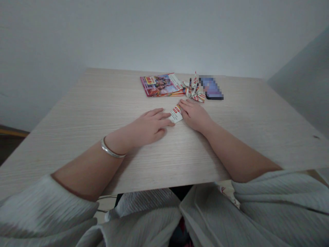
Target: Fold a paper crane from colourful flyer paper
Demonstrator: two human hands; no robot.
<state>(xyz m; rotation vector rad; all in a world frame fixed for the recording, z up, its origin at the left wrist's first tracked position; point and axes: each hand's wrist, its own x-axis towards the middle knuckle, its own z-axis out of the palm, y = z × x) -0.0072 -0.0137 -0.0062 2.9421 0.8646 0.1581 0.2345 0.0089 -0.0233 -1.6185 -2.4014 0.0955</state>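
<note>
I find both hands flat on the folded paper piece (176, 114) at mid-table (77, 113): left hand (149, 127) pressing its near edge, right hand (194, 115) pinning the far right. Advise a firm, even crease with edges aligned. Finished paper crane (194, 91) lies beyond.
</note>
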